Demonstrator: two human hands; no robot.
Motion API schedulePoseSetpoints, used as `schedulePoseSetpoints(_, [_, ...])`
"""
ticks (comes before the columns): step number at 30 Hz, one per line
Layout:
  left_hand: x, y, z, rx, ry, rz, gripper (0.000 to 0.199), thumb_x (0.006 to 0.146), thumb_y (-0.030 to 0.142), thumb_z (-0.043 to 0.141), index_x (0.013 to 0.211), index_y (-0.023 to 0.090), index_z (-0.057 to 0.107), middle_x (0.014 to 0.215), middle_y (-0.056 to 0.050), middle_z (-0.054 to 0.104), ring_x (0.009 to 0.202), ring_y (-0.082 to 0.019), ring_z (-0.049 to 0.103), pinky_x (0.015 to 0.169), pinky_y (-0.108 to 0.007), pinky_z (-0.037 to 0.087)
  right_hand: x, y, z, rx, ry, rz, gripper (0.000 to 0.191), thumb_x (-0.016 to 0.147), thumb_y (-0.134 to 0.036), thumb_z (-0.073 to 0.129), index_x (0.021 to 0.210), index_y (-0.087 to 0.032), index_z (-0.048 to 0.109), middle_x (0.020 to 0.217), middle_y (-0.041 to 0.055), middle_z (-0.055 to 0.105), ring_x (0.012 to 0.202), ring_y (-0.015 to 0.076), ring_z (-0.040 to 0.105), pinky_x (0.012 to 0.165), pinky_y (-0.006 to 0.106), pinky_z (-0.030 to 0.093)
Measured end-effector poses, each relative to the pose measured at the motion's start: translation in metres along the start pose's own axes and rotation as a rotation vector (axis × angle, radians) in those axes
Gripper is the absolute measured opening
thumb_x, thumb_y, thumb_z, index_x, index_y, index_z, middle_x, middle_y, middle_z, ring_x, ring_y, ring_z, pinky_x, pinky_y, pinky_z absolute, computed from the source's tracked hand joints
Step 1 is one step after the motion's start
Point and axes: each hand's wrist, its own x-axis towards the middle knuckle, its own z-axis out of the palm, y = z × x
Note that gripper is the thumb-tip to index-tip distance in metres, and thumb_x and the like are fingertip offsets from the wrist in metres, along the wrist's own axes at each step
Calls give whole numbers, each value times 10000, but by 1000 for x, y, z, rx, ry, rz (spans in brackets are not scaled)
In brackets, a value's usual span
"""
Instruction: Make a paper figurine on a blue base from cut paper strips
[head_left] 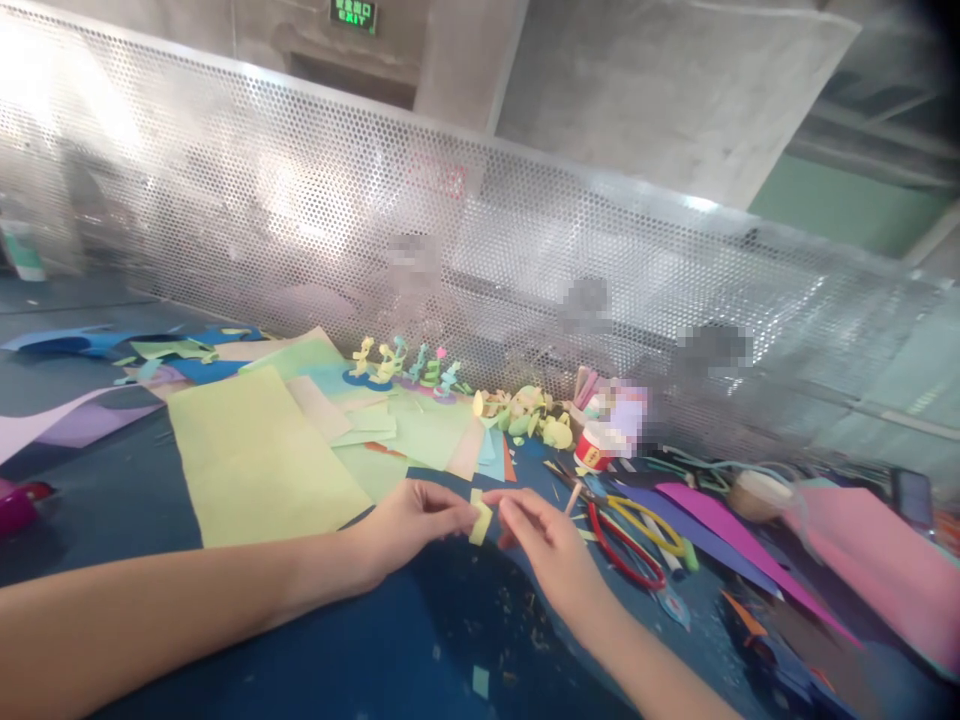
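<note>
1. The small yellow paper piece [481, 524] is held up between the two hands, above the dark blue table [337, 655], presumably so that both sets of fingertips can get at it.
2. Its left side is pinched by the thumb and forefinger of the left hand [416, 522]; the tips are closed on it, a light grip that seems suited to thin paper.
3. The right hand [547, 540] is brought in close from the other side, thumb and forefinger nearly together; whether the paper is also gripped there cannot be told (the tips overlap its edge).
4. A large yellow-green sheet [262, 455] is laid flat beyond the left forearm, probably kept aside to leave working room.
5. A red loop handle [651, 582] and a yellow loop handle [670, 537] are left just beside the right hand, perhaps for easy reach.
6. Small paper figures [431, 372] are stood upright at the back, near the perforated panel [337, 200], likely out of the arms' way.
</note>
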Motion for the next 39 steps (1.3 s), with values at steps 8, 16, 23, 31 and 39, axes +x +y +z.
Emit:
schedulePoseSetpoints(8, [-1,4,1,-111,17,-17,279,717,393,638,692,119,682,592,-4,555,603,-105,454,587,-224,348,-10,0,3,-435,81,-513,208,790,-91,526,926,-234,593,918,43,537,855,170,557,759,298,468])
schedulePoseSetpoints(16, [-3,2,1,-103,7,-17,295,713,410,641,703,118,684,609,-9,568,609,-109,454,588,-229,338,-11,-6,2,-361,109,-514,108,806,-124,542,827,-210,604,826,29,559,785,155,568,713,281,470])
schedulePoseSetpoints(23, [-4,6,2,-108,-22,38,268,717,400,638,682,138,684,620,1,572,630,-116,472,603,-225,352,-10,-4,7,-108,112,-268,20,813,-223,543,802,-209,551,844,27,559,775,161,572,702,280,500])
schedulePoseSetpoints(31, [-5,8,2,-77,-63,47,264,758,377,598,735,133,697,676,-21,624,655,-123,508,613,-221,379,-7,-9,11,125,92,-11,211,764,-380,601,847,-212,505,744,3,580,698,157,581,626,255,492])
schedulePoseSetpoints(39, [-4,2,3,-27,-42,5,316,706,429,634,781,128,694,732,-28,656,670,-137,548,629,-229,404,-2,-1,9,169,26,13,222,737,-388,622,837,-193,585,718,4,581,704,165,568,662,279,486])
